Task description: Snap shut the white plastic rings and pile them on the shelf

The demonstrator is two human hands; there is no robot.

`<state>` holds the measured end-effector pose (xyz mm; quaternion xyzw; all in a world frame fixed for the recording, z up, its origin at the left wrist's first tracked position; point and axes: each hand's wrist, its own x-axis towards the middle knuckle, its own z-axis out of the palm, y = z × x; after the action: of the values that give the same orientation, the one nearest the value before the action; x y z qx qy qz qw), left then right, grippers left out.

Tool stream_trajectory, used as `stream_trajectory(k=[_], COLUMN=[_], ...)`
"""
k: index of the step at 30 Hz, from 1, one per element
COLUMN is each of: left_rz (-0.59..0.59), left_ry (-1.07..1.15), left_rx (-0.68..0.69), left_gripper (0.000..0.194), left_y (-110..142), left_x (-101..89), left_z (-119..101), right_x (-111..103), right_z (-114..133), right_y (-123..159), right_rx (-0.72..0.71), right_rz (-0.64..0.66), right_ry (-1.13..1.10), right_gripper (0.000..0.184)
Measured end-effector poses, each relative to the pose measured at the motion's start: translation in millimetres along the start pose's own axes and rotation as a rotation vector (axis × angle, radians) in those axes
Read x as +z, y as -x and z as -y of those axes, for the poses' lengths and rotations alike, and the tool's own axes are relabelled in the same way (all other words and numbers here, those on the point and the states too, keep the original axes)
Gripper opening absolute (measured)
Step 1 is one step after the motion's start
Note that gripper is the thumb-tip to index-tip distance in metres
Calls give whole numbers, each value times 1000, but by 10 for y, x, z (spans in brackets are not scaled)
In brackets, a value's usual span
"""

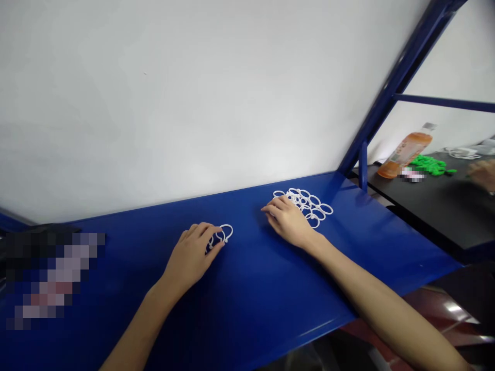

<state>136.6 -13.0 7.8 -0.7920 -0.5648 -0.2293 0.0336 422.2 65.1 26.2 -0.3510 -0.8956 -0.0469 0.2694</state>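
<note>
My left hand (193,252) rests on the blue table (251,288), fingers curled round a small bunch of white plastic rings (224,234). My right hand (288,219) lies further right, palm down, its fingertips on the near edge of a pile of several loose white rings (311,203). Its fingers are slightly bent and I cannot see a ring gripped between them.
A white wall rises behind the table. A blue metal frame post (390,87) slants up at right. Beyond it a black table (425,206) carries an orange drink bottle (406,152), green pieces (429,165) and another person's hand (483,174). A blurred patch lies at left.
</note>
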Motion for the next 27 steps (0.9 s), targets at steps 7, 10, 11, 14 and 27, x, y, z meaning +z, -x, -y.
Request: stream_trajectory(k=[7,10,11,14,27], left_rz=[51,31,18,-43,-188], left_ry=[49,126,135,115,-121], left_rx=[142,240,262,289,233], left_gripper=[9,9,9,11,18], left_y=[-6,-13,-14,-14,-31], left_x=[146,140,132,106,44], left_z=[-168,-248,-263,-272,-221], right_x=[128,190,205,224,89], right_z=[341,429,436,402,276], right_y=[49,66,65,52,78], right_rx=[-189,-210,-206,-204,-12], right_rz=[201,252,258,233,113], right_ry=[-162,-158,-157,-166,-179], right_gripper=[37,34,30,26,30])
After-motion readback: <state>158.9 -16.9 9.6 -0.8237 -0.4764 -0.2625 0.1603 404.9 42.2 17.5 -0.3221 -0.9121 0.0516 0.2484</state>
